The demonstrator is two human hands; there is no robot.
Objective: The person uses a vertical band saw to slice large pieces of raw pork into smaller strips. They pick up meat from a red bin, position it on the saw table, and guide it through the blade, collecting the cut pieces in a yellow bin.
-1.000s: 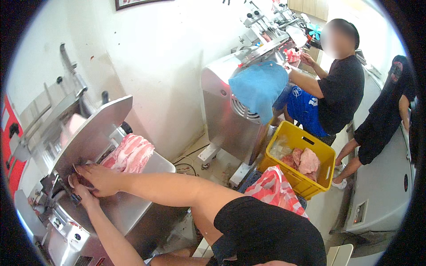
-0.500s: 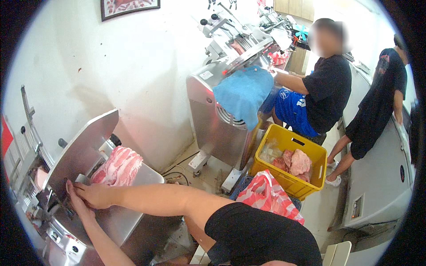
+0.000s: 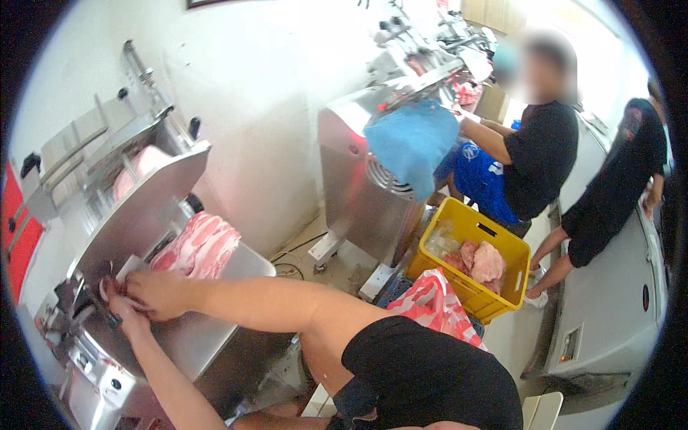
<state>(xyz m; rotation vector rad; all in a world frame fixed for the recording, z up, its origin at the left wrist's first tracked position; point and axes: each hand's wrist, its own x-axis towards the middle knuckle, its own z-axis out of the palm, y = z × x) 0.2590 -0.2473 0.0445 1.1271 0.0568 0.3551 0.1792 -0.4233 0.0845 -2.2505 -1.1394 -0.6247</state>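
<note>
At the near end of a metal meat slicer (image 3: 154, 208), on the left, my two hands meet beside the upright plate's lower corner. My left hand (image 3: 129, 313) is closed, its fingertips at the plate's edge. My right hand (image 3: 159, 294) lies against it from the right, fingers curled in. What they hold, if anything, is hidden between them. Just beyond, a stack of sliced streaky meat (image 3: 199, 247) rests on the slicer's steel tray (image 3: 251, 266). Behind the plate, a pale block of meat (image 3: 140, 170) sits in the carriage (image 3: 89, 154).
Ahead stands a second slicer (image 3: 365, 208) draped with a blue cloth (image 3: 416, 143); a person (image 3: 537, 150) sits working at it. A yellow crate (image 3: 466, 294) holds meat pieces, beside a red-and-white bag (image 3: 437, 308). Another person (image 3: 616, 172) stands by a white chest (image 3: 609, 301) at right.
The carriage with the meat block has slid along the plate toward its far end. My hands stay together at the near corner, the right one more curled. The view has shifted somewhat.
</note>
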